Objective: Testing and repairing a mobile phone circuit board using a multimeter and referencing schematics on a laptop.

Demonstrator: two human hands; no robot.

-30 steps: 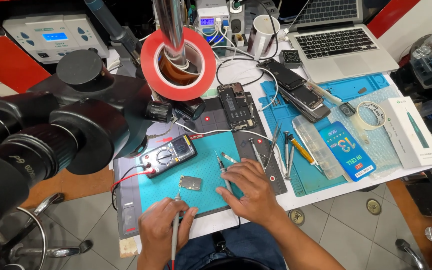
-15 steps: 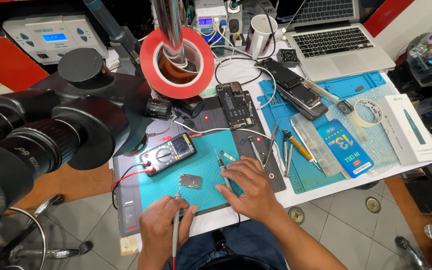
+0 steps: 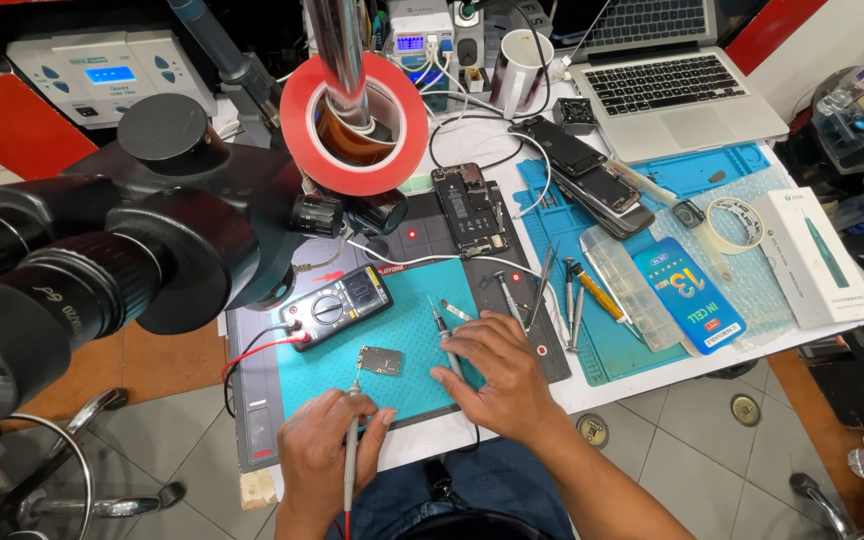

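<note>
On the worktop's teal rubber mat, the left hand held a slim grey test probe tipped at a small silver circuit board, while the right hand rested flat over another probe.

Two hands work at the bench; one multimeter, one laptop, one red tape roll, one white mug, and two phones at upper centre.
</note>
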